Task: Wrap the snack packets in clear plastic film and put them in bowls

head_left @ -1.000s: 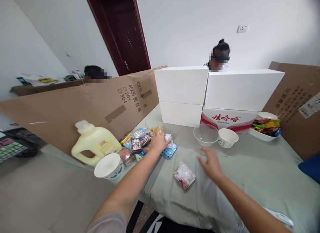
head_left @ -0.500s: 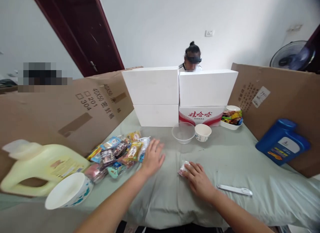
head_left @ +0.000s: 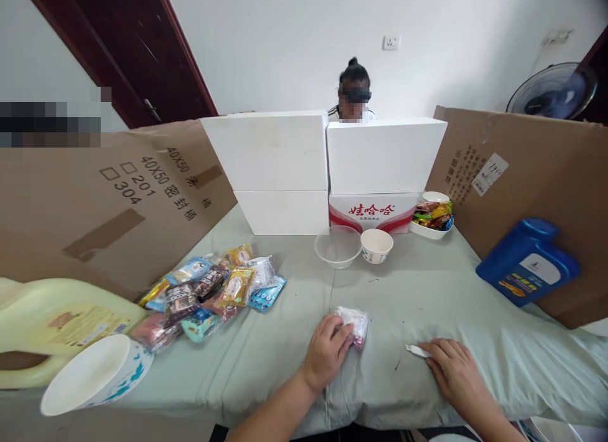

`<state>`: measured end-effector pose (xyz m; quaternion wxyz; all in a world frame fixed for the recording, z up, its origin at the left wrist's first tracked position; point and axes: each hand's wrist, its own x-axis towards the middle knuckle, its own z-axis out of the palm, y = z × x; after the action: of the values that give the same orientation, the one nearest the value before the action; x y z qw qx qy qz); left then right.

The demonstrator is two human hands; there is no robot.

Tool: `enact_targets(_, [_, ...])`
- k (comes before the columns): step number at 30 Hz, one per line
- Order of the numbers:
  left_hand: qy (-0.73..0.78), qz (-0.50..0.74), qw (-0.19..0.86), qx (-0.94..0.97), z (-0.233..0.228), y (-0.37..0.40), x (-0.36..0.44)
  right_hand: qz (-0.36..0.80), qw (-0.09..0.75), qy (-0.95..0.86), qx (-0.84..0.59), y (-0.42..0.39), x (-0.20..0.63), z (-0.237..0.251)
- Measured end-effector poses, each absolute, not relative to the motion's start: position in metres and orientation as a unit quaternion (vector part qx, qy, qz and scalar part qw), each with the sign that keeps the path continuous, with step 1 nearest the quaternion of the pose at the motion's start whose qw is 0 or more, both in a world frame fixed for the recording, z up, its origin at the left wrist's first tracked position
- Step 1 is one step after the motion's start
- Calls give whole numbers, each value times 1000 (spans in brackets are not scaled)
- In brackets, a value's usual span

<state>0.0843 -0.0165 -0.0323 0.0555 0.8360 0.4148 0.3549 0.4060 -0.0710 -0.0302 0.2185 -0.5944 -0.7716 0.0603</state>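
Note:
Near the front middle of the table, a small white and pink snack packet [head_left: 357, 328] lies flat. My left hand [head_left: 327, 353] is closed on its left edge, fingertips and thumb against the wrapper. To the right, my right hand [head_left: 453, 369] closes over a slim white tool, seemingly a box cutter [head_left: 417, 351], on the cloth; only its tip shows past my fingers. A pile of wrapped snacks [head_left: 209, 296] sits on the left, a blue packet [head_left: 268, 294] at its right side.
Behind stand a clear plastic bowl [head_left: 338, 247] and a small white bowl [head_left: 377, 246], before stacked white boxes [head_left: 280, 154]. At left are a larger bowl [head_left: 128, 372] and a yellow jug [head_left: 85, 315]; at right, a blue bottle [head_left: 527, 261] and a snack dish [head_left: 432, 230]. Another person [head_left: 354, 94] sits beyond.
My left hand has moved from beside the snack pile to the white and pink packet. My right hand has left that packet and moved right onto the white tool.

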Motion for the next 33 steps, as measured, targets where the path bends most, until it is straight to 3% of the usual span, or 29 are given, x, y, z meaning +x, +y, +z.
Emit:
enact_targets(4, [417,389,60,819,-39,-20,83,88,261,-779,-564,-48,346,-9])
enact_targets(9, [427,432,72,791,-42,-21,81,55,137,-851,-503,-20,261,28])
enact_targets(12, [441,432,103,779,-41,-22,81,53,93,-856,-505,-15,270,27])
enact_targets(16, [470,431,161,753,-38,-21,81,69,106,-812,-570,-21,344,1])
enact_targets(18, [482,425,193,742,-36,-19,81,43,129,-783,-607,-26,376,-11])
enact_targets(21, [472,401,202,759,-32,-15,81,40,228,-756,-612,-32,380,-19])
enact_targets(24, [447,364,182,796,-25,-12,83,124,314,-756,-561,-33,334,-17])
enact_targets(27, [434,349,195,807,-17,-12,84,181,348,-765,-510,-22,283,-12])
enact_targets(33, [530,465,310,638,-13,-10,59,209,417,-713,-523,-3,289,-15])
